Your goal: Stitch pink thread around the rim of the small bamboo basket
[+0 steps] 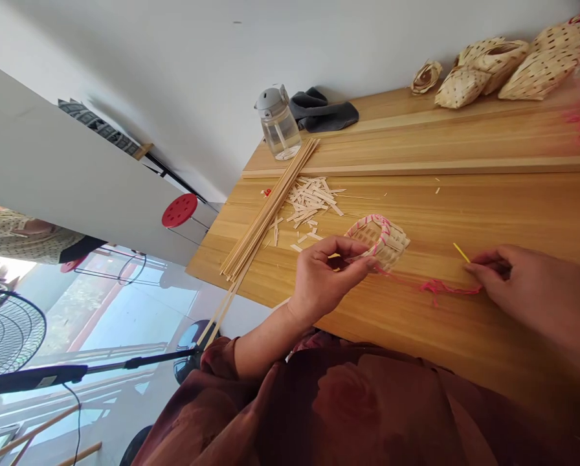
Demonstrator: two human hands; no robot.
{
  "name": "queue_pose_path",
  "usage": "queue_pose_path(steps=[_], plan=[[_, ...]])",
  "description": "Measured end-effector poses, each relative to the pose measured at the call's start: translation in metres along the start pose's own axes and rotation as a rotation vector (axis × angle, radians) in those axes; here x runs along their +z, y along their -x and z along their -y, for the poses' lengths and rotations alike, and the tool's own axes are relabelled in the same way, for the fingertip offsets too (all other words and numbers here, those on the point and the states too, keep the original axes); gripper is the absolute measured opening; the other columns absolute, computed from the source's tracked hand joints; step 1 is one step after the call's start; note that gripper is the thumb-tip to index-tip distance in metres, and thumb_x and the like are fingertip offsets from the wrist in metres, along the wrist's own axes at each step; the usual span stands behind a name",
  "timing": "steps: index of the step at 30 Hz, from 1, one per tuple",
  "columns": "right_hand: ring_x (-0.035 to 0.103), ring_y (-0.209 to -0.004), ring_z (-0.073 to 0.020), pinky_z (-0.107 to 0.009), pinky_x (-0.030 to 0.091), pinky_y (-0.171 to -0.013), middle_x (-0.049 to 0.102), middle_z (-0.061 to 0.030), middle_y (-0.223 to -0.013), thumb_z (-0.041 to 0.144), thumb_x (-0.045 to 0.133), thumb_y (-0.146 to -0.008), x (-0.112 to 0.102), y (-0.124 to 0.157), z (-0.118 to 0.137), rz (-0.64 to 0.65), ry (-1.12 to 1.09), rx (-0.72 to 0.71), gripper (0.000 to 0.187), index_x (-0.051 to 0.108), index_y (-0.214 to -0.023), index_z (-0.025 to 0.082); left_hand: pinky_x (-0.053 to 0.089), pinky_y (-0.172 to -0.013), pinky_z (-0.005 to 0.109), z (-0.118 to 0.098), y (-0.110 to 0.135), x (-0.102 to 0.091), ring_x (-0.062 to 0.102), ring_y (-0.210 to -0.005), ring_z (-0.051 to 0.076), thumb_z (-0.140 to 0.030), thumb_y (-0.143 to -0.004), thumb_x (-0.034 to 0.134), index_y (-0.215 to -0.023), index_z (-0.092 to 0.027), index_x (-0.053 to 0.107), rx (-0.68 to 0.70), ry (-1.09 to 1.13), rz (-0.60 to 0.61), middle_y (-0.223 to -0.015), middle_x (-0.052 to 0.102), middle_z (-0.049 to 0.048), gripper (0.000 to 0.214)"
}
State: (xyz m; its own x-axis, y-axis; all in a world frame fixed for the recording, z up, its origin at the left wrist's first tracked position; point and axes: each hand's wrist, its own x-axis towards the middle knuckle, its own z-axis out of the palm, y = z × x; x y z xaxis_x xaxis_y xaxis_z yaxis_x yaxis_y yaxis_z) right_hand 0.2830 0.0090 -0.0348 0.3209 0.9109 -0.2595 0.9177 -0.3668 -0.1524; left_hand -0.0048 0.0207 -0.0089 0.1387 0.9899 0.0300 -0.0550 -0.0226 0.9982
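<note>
My left hand (336, 268) pinches the rim of a small woven basket (391, 243), tilted with its opening toward me. Pink yarn (380, 226) is wrapped around part of that rim. From the basket a loose pink strand (435, 286), bunched in the middle, runs across to my right hand (501, 275). Between the right thumb and fingers is a thin yellow needle (461, 252), its tip pointing up and left. Whether the strand passes through the needle is hidden by the fingers.
Long wooden strips (270, 210) lie along the table's left side, beside a pile of short cut strips (314, 197). Behind them stand a water bottle (278, 126) and a dark cloth (326, 113). Several woven pieces (465, 84) sit at the back right. A red stool (180, 209) is beyond the table.
</note>
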Motion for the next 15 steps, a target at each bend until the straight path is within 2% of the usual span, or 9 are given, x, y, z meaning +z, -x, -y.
queue_pose_path(steps=[2, 5, 9, 11, 13, 15], plan=[[0.069, -0.089, -0.0309, -0.038, 0.041, -0.068, 0.079, -0.0098, -0.101, 0.036, 0.056, -0.093, -0.001, 0.000, 0.001, 0.012, 0.023, 0.004, 0.021, 0.071, -0.102, 0.025, 0.055, -0.064, 0.020, 0.001, 0.000, -0.001, 0.072, -0.072, 0.011, -0.038, -0.077, 0.089, -0.086, -0.015, 0.074, 0.042, 0.003, 0.022, -0.079, 0.076, 0.0031, 0.029], [0.070, -0.095, -0.0313, -0.038, 0.043, -0.072, 0.079, -0.0088, -0.103, 0.036, 0.054, -0.093, -0.001, -0.001, 0.004, 0.007, 0.050, -0.032, 0.023, 0.070, -0.103, 0.024, 0.052, -0.061, 0.018, 0.002, 0.001, -0.001, 0.068, -0.068, 0.008, -0.038, -0.078, 0.090, -0.086, -0.014, 0.076, 0.072, -0.025, 0.020, -0.077, 0.075, 0.0024, 0.028], [0.069, -0.101, -0.0348, -0.042, 0.044, -0.076, 0.076, -0.0169, -0.107, 0.029, 0.043, -0.095, 0.002, -0.002, 0.005, -0.036, 0.077, -0.119, 0.022, 0.062, -0.089, 0.022, 0.048, -0.056, 0.017, -0.001, 0.000, 0.001, 0.063, -0.062, 0.007, -0.043, -0.070, 0.095, -0.081, -0.014, 0.075, 0.033, -0.008, -0.026, -0.071, 0.071, 0.0000, 0.036], [0.070, -0.098, -0.0340, -0.042, 0.046, -0.075, 0.075, -0.0183, -0.104, 0.026, 0.041, -0.094, 0.003, 0.000, 0.003, -0.058, 0.063, -0.158, 0.019, 0.058, -0.088, 0.022, 0.048, -0.056, 0.017, -0.004, -0.001, 0.001, 0.063, -0.060, 0.006, -0.047, -0.066, 0.097, -0.081, -0.014, 0.074, -0.005, 0.033, -0.017, -0.071, 0.071, -0.0004, 0.043], [0.072, -0.091, -0.0297, -0.040, 0.049, -0.072, 0.076, -0.0139, -0.101, 0.030, 0.046, -0.092, 0.002, 0.007, 0.000, -0.100, -0.025, -0.213, 0.014, 0.058, -0.093, 0.023, 0.049, -0.056, 0.018, -0.005, -0.001, 0.000, 0.063, -0.058, 0.006, -0.049, -0.063, 0.098, -0.081, -0.014, 0.073, -0.046, 0.067, 0.007, -0.072, 0.072, -0.0005, 0.047], [0.074, -0.082, -0.0236, -0.034, 0.053, -0.067, 0.079, -0.0057, -0.099, 0.041, 0.054, -0.092, 0.000, 0.021, 0.000, -0.189, -0.217, -0.340, 0.021, 0.063, -0.105, 0.026, 0.050, -0.057, 0.017, -0.004, -0.001, -0.001, 0.063, -0.058, 0.005, -0.048, -0.062, 0.099, -0.081, -0.014, 0.072, -0.077, 0.090, 0.024, -0.071, 0.072, -0.0008, 0.047]])
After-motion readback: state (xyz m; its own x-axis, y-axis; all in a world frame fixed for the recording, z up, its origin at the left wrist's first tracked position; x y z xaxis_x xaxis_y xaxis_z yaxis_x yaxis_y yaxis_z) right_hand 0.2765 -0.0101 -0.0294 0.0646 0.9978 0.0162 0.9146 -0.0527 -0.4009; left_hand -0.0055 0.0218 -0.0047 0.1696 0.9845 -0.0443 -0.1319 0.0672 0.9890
